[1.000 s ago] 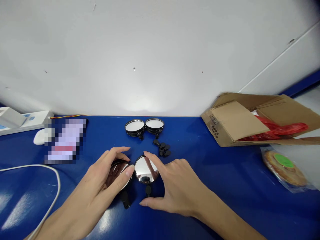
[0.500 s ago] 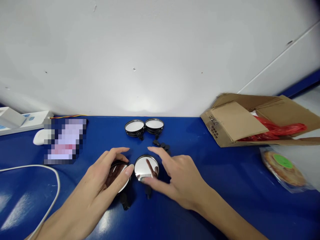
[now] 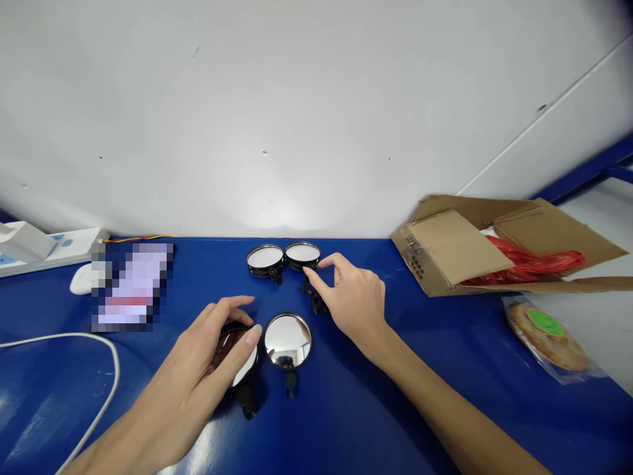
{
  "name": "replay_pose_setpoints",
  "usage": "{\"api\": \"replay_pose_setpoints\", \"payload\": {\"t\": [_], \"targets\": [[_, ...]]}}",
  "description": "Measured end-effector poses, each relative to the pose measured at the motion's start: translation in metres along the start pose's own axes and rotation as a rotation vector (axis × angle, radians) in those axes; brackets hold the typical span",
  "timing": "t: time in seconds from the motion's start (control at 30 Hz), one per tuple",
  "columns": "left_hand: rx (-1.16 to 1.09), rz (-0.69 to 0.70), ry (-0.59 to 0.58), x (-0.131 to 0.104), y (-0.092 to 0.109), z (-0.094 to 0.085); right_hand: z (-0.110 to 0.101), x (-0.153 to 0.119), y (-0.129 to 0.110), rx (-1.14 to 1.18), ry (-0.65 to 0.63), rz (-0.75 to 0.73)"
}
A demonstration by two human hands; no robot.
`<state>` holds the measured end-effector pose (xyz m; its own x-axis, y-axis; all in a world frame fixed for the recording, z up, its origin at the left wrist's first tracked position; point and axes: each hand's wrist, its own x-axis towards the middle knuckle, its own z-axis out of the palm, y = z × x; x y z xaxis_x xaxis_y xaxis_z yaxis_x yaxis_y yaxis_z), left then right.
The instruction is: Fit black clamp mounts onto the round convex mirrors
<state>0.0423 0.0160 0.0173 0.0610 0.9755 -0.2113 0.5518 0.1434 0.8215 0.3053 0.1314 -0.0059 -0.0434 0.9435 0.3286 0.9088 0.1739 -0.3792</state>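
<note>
My left hand point(image 3: 205, 363) curls round a round mirror point(image 3: 247, 366) with a black rim, thumb over its face and fingers at its far edge. A black mount point(image 3: 246, 401) sticks out of its near side. Beside it, untouched, a second round mirror point(image 3: 287, 340) lies face up, its mount point(image 3: 291, 384) towards me. Farther back, my right hand point(image 3: 353, 297) pinches with thumb and forefinger at the front of the right round mirror point(image 3: 302, 253), by its mount. Another round mirror point(image 3: 266, 256) stands left of that one; both look stacked on others.
Small black mount parts point(image 3: 316, 302) lie under my right hand. An open cardboard box point(image 3: 459, 244) with a red plastic bag point(image 3: 539, 259) stands at the right, near a wrapped round pastry point(image 3: 554, 346). At the left are a blurred phone point(image 3: 136, 287), white mouse point(image 3: 89, 279) and white cable point(image 3: 111, 389).
My right hand has left the front right mirror and moved away from me to the back right one. My left hand has stayed on its mirror. The view has shifted slightly.
</note>
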Motion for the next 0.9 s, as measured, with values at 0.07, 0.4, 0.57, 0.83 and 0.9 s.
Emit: {"api": "replay_pose_setpoints", "payload": {"t": [0.07, 0.4, 0.57, 0.83, 0.9], "targets": [[-0.018, 0.002, -0.014, 0.001, 0.002, 0.0, 0.004, 0.002, 0.001, 0.006, 0.025, -0.022], [-0.044, 0.054, 0.108, 0.006, -0.011, -0.003, 0.015, 0.005, 0.019, 0.158, 0.288, -0.208], [-0.2, 0.18, 0.253, 0.011, -0.006, -0.009, -0.011, -0.014, 0.003, 0.258, 0.364, -0.365], [-0.714, -0.201, -0.048, 0.01, 0.027, -0.01, -0.007, -0.051, -0.023, 0.494, 0.152, -0.801], [-0.728, -0.214, -0.032, 0.012, 0.024, -0.01, -0.007, -0.053, -0.022, 0.56, 0.051, -0.733]]}}
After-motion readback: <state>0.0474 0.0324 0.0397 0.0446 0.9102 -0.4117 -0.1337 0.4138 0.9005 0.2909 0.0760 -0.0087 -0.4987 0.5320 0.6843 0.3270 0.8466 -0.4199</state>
